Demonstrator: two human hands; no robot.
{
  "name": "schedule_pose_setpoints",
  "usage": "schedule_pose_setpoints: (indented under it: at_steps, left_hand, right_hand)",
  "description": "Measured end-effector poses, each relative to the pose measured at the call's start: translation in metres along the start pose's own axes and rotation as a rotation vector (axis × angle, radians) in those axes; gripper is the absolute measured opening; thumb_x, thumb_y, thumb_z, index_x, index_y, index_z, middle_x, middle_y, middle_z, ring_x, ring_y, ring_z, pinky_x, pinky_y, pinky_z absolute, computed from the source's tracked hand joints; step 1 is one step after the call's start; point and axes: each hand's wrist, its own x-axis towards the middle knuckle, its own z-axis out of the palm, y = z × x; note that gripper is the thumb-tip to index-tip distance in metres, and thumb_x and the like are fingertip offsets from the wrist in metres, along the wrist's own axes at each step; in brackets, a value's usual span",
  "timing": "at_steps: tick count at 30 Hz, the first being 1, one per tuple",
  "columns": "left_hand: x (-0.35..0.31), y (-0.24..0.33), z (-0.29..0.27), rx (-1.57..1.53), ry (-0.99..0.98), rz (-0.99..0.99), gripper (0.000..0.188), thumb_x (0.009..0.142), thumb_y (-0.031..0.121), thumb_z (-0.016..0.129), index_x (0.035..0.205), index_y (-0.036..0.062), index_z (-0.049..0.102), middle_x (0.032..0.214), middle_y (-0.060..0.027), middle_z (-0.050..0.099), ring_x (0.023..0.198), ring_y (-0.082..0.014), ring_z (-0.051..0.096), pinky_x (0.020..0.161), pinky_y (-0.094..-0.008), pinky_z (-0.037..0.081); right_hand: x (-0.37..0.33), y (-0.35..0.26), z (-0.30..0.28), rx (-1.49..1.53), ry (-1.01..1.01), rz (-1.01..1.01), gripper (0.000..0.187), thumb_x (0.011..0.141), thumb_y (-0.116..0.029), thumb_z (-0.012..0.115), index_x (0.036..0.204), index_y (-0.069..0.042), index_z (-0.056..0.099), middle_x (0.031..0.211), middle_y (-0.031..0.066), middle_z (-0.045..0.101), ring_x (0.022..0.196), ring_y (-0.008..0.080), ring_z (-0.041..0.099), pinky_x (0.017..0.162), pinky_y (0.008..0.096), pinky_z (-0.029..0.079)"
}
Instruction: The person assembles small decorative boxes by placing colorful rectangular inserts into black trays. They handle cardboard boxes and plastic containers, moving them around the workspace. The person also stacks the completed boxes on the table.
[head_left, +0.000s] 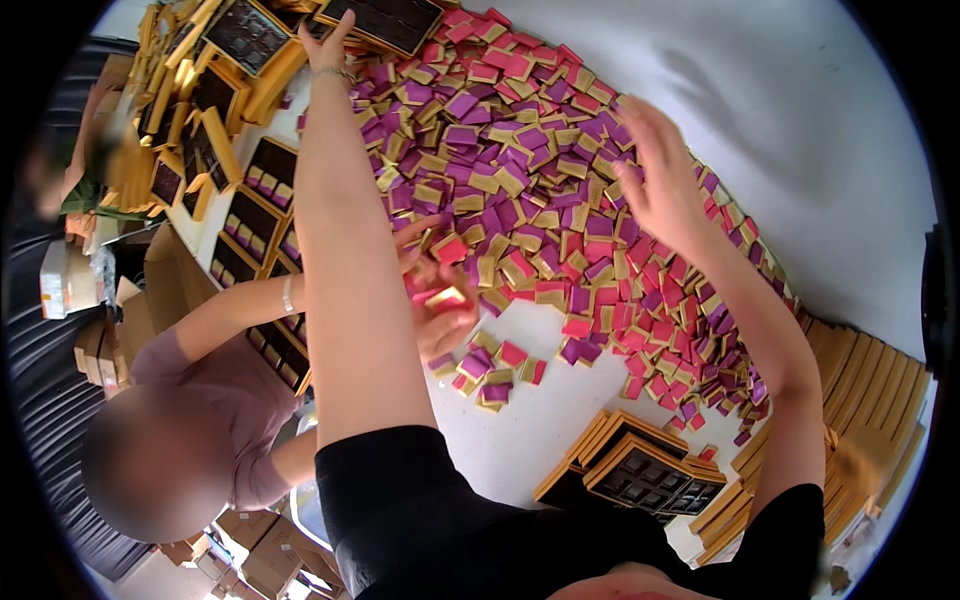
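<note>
Table: a smooth white top is bearing everything; it is lying bare and matt at the far right.
Heap of wrapped squares: hundreds of small flat foil-wrapped pieces, purple, pink-red and gold, are lying overlapped in a wide band across the middle, glinting at their folds.
Gold trays: shallow rectangular boxes with shiny gold rims and dark gridded inserts are sitting stacked at the near edge, just beside the heap; more are lying along the far left edge.
Flat gold lids: they are leaning in a fanned row at the right.
Co-worker: a person in a mauve top is reaching in from the left, the hand closing on a red-and-gold square.
Left hand: it is stretching far out, fingers spread and loose, touching the gold rim of a far tray; holding nothing.
Right hand: it is hovering open over the heap, fingers splayed, gripping nothing that shows.
Loose cluster: a few squares are lying apart from the heap, near the co-worker's hand.
</note>
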Motion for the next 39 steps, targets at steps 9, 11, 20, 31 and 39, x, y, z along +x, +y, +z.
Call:
schedule_pose_setpoints:
  at_steps: [9,11,20,31,39]
  left_hand:
    - [0.043,0.011,0.029,-0.253,0.300,0.125,0.035,0.074,0.001,0.075,0.106,0.0023,0.061,0.099,-0.0111,0.066,0.084,-0.0256,0.066,0.072,-0.0381,0.056]
    - [0.028,0.015,0.024,-0.146,0.136,0.300,0.032,0.075,0.008,0.077,0.104,0.0025,0.063,0.101,-0.0066,0.065,0.085,-0.0191,0.062,0.076,-0.0334,0.051]
    - [-0.237,0.145,0.126,0.247,-0.646,0.487,0.035,0.061,0.007,0.087,0.093,0.0050,0.073,0.097,0.0006,0.058,0.084,-0.0115,0.060,0.080,-0.0257,0.049]
    - [-0.650,0.148,0.111,-0.180,-0.166,-0.723,0.071,0.085,-0.001,0.062,0.142,0.0136,0.022,0.128,-0.0167,0.048,0.110,-0.0292,0.055,0.088,-0.0426,0.052]
    - [-0.824,0.038,0.080,0.174,0.155,-0.273,0.045,0.085,0.006,0.065,0.121,-0.0033,0.039,0.114,-0.0163,0.051,0.100,-0.0242,0.054,0.090,-0.0363,0.049]
  right_hand:
    - [-0.038,0.020,0.018,-0.010,-0.127,0.050,0.066,0.077,-0.001,0.064,0.136,-0.005,0.035,0.135,0.0196,0.040,0.121,0.0379,0.044,0.099,0.0456,0.040]
    - [-0.024,0.019,0.014,0.015,-0.007,0.102,0.066,0.078,-0.003,0.065,0.136,-0.005,0.034,0.135,0.0204,0.039,0.121,0.0391,0.044,0.099,0.0451,0.040]
    - [0.016,-0.022,-0.083,1.432,0.080,0.621,0.064,0.091,-0.027,0.060,0.142,-0.005,0.028,0.141,0.0137,0.038,0.126,0.0266,0.044,0.101,0.0419,0.041]
    - [-0.373,-0.211,-0.353,0.778,0.474,1.452,0.049,0.081,-0.012,0.067,0.124,0.000,0.048,0.107,0.0166,0.063,0.093,0.0252,0.065,0.075,0.0359,0.056]
    - [-0.598,-0.298,-0.240,1.045,0.492,1.560,0.055,0.075,-0.012,0.076,0.121,0.003,0.050,0.110,0.0099,0.061,0.098,0.0162,0.059,0.087,0.0296,0.047]
